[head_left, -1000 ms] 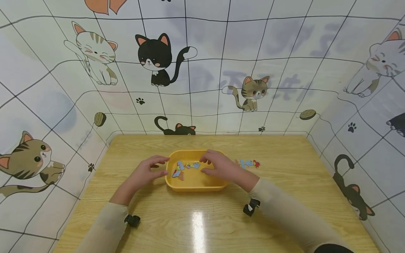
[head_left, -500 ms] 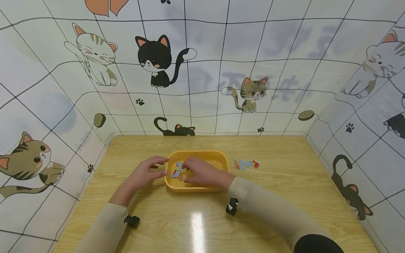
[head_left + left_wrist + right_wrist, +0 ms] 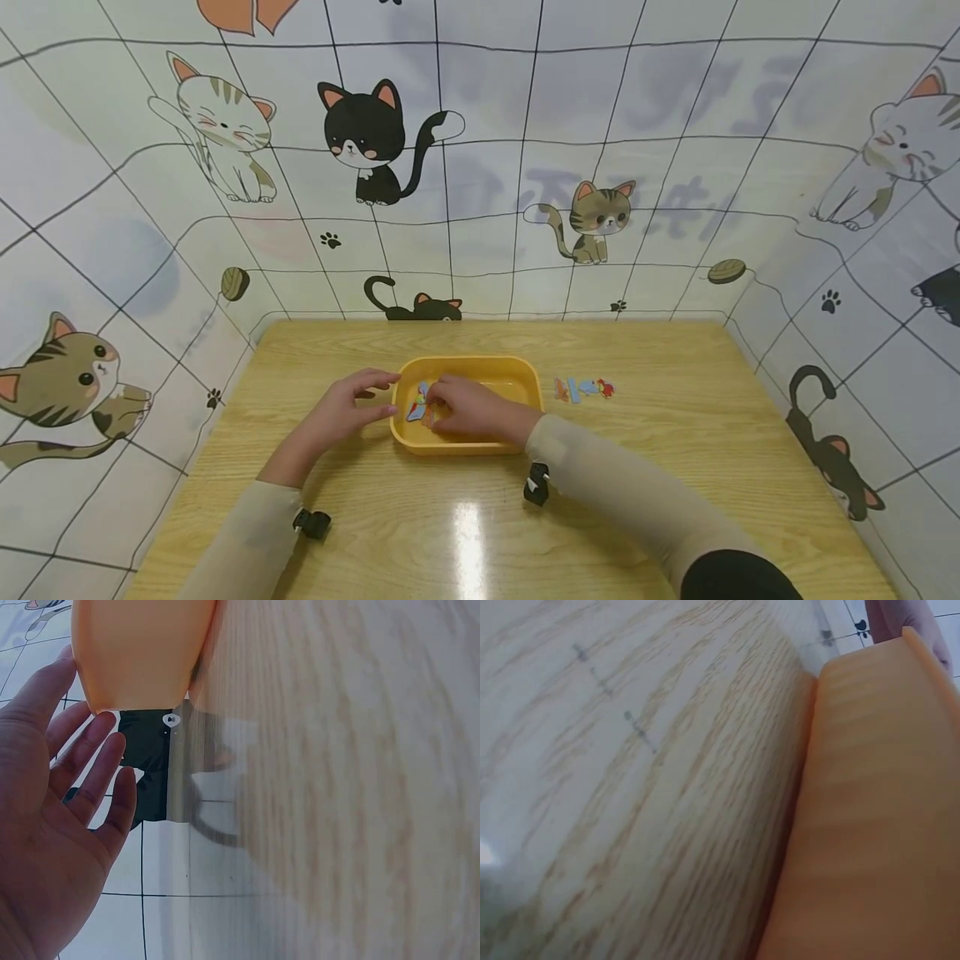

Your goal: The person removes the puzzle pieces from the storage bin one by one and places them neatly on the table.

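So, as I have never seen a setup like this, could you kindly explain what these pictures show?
There is no machine here: a person works with two bare hands. The wide picture comes from a camera worn on the head, looking forward and down; the other two come from cameras worn on each wrist.

On the wooden table is a yellow tray with small coloured pieces inside. A short row of similar pieces lies on the table, right of it. The left hand is at the tray's left end, fingers relaxed. The right hand reaches inside, fingertips at the pieces; whether it grips one is too hidden to tell.
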Available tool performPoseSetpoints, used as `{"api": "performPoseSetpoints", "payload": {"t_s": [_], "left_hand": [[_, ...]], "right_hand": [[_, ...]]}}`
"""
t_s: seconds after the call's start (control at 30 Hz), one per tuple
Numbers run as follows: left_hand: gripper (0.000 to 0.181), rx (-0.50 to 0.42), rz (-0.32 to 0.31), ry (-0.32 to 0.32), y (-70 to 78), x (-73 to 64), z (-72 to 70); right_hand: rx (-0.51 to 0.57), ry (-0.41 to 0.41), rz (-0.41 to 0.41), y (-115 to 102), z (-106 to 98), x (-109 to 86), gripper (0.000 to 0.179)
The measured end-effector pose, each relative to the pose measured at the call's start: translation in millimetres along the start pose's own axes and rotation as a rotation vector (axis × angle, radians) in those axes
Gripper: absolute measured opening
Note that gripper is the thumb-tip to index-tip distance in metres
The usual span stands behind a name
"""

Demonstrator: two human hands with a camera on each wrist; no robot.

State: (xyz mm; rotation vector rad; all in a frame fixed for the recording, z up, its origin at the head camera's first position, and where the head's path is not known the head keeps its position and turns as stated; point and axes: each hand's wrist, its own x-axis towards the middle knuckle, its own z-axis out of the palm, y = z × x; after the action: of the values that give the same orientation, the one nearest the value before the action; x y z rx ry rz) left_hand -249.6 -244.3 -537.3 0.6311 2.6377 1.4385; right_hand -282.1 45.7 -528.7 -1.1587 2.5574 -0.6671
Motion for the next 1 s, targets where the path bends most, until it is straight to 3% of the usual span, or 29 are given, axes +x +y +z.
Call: {"api": "performPoseSetpoints", "payload": {"t_s": [0.7,1.0], "left_hand": [[0.048,0.014,-0.022,-0.008,3.8,0.1,-0.4],[0.049,0.019,-0.015,-0.01,2.7,-0.6,-0.3]], "right_hand": [[0.012,0.001,-0.004,1.1,4.1,3.5,0.022],[0.04,-0.011,0.009,1.7,3.5,2.4,0.03]]}}
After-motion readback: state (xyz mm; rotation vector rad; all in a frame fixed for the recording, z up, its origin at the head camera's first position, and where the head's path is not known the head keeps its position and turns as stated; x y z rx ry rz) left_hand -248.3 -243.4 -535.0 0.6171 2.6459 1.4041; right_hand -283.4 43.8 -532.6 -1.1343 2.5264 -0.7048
